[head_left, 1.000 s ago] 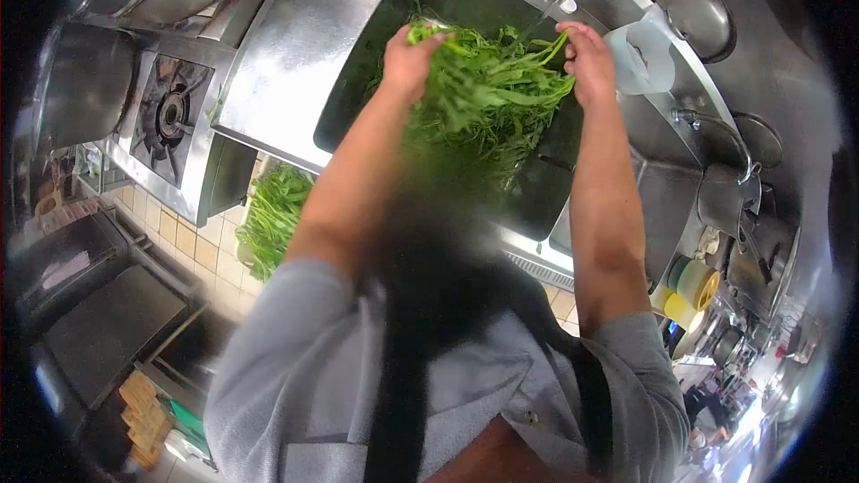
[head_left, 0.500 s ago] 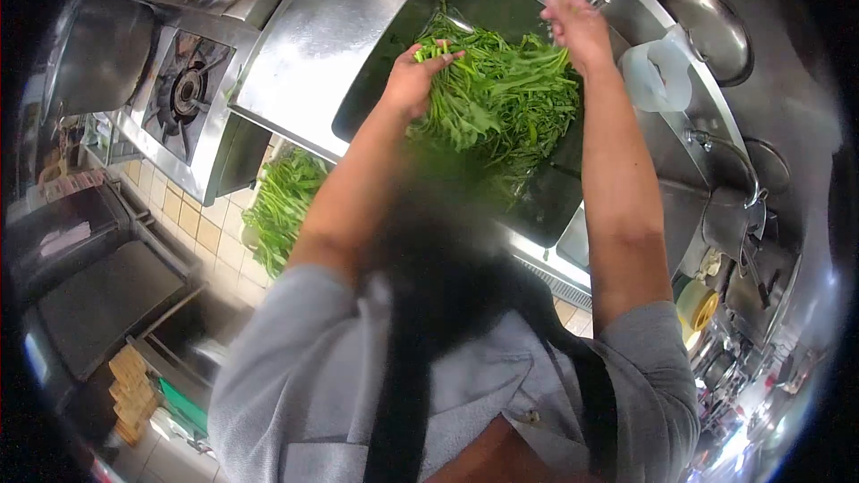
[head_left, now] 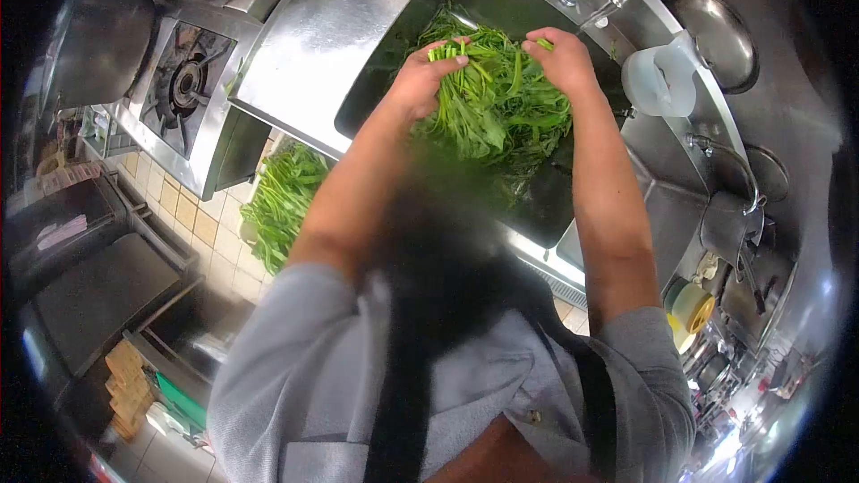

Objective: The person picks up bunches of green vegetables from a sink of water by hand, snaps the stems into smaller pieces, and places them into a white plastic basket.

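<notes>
Greens (head_left: 541,116) lie in the dark sink (head_left: 376,85) at twelve o'clock. Fingers of the left hand (head_left: 420,85) clasp a bunch (head_left: 476,121) by its stems; the right hand (head_left: 565,63), at its two o'clock, pinches a green piece (head_left: 544,43). Light, even pressure should keep the bunch aligned, unbruised.

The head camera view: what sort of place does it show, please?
Probably a restaurant or other commercial kitchen. It shows a round, black metal stove burner, a shiny stainless-steel counter and a large, dark rectangular sink holding green leafy vegetables.
</notes>
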`<action>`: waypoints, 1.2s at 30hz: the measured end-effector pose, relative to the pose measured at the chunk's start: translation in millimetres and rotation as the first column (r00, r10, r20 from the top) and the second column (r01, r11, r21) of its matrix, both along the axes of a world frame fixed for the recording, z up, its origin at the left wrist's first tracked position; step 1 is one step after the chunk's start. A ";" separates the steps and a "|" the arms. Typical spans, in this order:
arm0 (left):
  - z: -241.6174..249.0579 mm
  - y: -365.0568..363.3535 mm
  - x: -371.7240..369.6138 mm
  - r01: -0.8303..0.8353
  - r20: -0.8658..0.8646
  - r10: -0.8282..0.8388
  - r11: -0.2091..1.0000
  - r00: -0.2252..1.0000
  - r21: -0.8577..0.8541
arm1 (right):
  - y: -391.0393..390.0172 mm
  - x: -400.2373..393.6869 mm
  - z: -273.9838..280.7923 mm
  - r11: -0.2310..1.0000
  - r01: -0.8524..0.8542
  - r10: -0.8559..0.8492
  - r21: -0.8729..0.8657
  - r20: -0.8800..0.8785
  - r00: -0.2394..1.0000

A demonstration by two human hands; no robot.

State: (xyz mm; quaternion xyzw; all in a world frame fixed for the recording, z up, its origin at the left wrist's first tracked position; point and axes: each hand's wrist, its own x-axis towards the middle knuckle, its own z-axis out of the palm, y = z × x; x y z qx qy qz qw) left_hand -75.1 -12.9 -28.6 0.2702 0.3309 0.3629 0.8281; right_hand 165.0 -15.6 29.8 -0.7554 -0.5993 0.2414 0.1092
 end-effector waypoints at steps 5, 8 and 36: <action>12.6 0.9 10.5 -0.016 0.063 0.019 0.998 0.998 -0.054 | -26.9 -35.4 -19.3 0.975 -0.223 0.204 -0.020 -0.326 0.923; 5.7 3.3 13.2 -0.054 0.116 0.054 0.999 0.992 -0.004 | -27.3 -35.8 -29.1 0.986 -0.163 0.163 0.023 -0.303 0.939; 29.4 27.1 54.5 0.217 -0.305 -0.085 0.876 0.949 0.430 | -31.8 26.1 38.3 0.964 0.261 -0.203 0.058 -0.478 0.854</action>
